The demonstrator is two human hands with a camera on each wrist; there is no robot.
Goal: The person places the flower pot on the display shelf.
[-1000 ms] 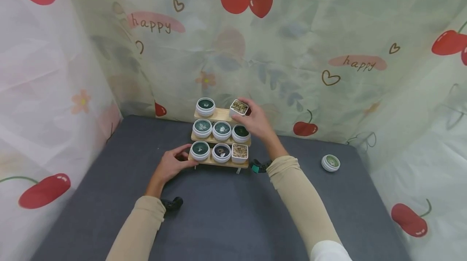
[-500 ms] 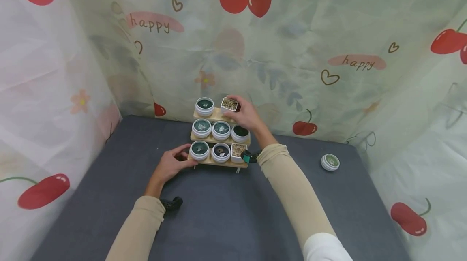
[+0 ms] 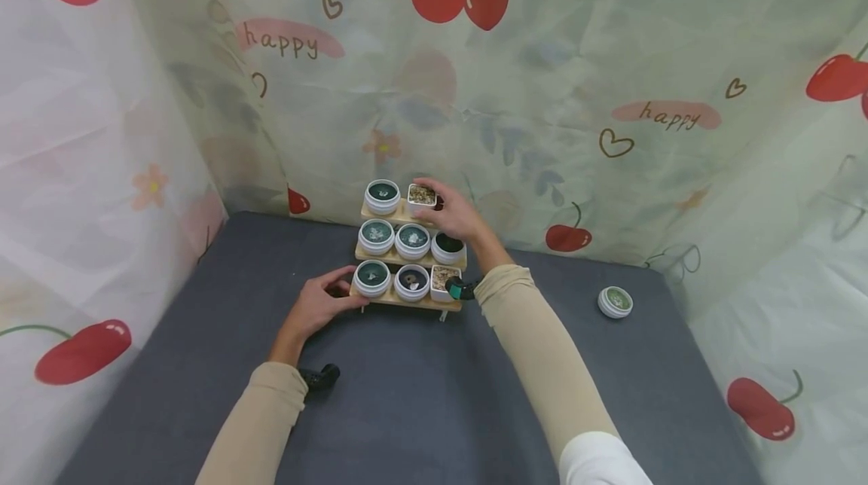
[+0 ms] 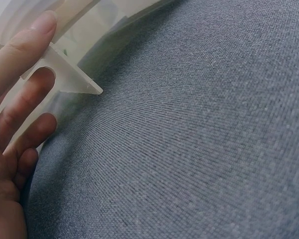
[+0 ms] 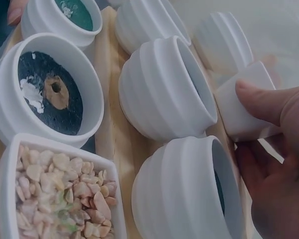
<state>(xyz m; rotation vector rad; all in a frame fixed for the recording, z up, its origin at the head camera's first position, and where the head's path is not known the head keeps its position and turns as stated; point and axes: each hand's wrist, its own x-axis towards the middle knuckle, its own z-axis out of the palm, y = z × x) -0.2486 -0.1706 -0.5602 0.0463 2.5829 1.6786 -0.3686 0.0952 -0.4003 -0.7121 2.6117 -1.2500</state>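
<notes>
On the top tier of a three-tier wooden stand, my right hand pinches a small square white pot of pebbles by its sides. The right wrist view has the thumb on the near face of that square pot. A round white pot with a dark green surface sits to its left, close by. My left hand grips the left end of the bottom tier. In the left wrist view, the thumb lies along the board, fingers below it.
Three round pots, including a middle one, fill the middle tier. Below them stand two round pots and another square pebble pot. One round pot is apart on the grey tabletop at right. A cherry-printed curtain hangs behind.
My right hand has slid the square pot leftward along the top tier, towards the round pot; in the last half second it moved only slightly. My left hand has stayed put.
</notes>
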